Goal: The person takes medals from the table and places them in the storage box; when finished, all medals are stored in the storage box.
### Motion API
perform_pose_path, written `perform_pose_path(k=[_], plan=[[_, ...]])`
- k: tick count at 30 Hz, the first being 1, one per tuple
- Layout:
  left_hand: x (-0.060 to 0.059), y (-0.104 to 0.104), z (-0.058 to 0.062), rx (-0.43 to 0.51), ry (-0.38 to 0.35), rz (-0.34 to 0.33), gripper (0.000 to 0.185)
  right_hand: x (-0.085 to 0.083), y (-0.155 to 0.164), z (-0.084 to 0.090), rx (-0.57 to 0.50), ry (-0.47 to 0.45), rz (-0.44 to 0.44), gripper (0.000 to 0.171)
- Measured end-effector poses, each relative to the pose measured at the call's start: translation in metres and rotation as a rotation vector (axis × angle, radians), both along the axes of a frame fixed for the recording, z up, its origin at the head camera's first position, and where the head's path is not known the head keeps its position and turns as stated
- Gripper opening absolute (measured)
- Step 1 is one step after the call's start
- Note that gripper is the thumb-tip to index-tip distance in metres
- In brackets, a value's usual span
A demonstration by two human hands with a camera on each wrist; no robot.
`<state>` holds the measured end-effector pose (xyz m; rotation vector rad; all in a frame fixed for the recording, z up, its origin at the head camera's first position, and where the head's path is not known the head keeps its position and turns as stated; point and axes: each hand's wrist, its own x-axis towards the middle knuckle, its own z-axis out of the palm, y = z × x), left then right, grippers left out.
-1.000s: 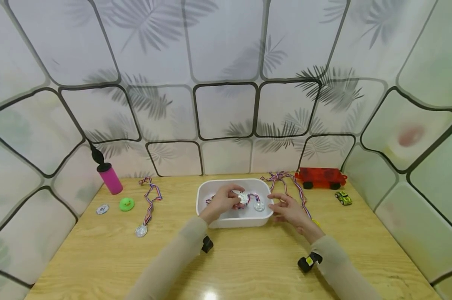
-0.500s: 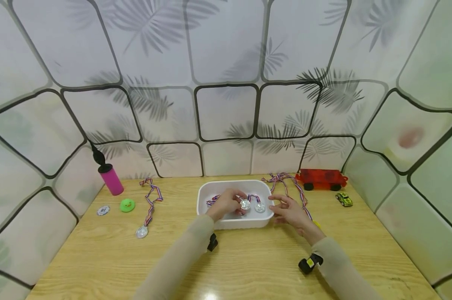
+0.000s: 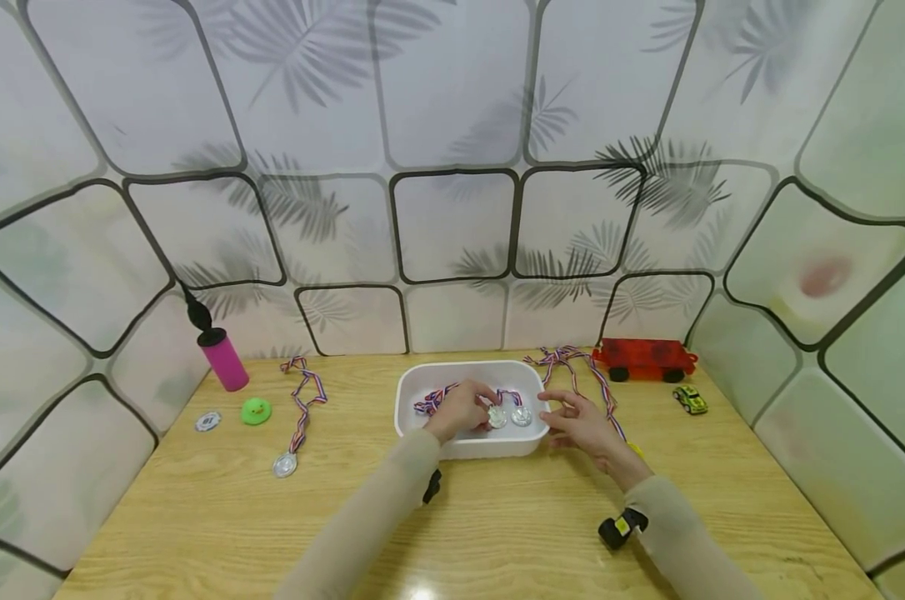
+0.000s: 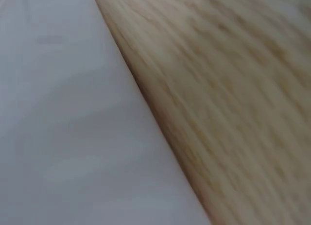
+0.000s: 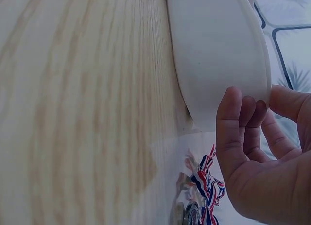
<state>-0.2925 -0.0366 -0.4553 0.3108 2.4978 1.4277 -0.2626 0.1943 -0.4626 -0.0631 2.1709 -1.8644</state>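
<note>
A white plastic tub stands mid-table with silver medals and striped ribbons inside. My left hand reaches into it, fingertips pinching the left edge of a silver medal low over the tub floor. Another silver medal lies to its right, and a bunched red, white and blue ribbon lies to the left. My right hand holds the tub's right end; in the right wrist view its fingers press the outer wall with one digit at the rim. The left wrist view shows only tub wall and wood.
On the left are a pink pump, a green duck, a round chip and a ribboned silver medal. Tangled medal ribbons, a red toy wagon and a yellow-green toy car are on the right.
My left hand has moved slightly right and down into the tub with the silver medal, which now sits lower, beside the other one. The right hand has stayed at the tub's end.
</note>
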Motion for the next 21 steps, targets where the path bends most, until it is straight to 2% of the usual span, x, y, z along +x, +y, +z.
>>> perform_pose_path(k=[10,15,21], plan=[[-0.0021,0.0020,-0.0006,-0.039,0.018,-0.032,0.039,0.0004,-0.0006,0.0002,0.008,0.001,0.001,0.047],[-0.0050,0.0009,-0.0018,-0.078,0.058,-0.033,0.039,0.0000,-0.0001,0.0005,-0.001,-0.003,-0.001,0.046],[-0.0055,-0.0019,-0.0016,-0.034,0.071,-0.046,0.041,0.0007,0.0000,0.0001,-0.014,-0.008,0.002,0.046]])
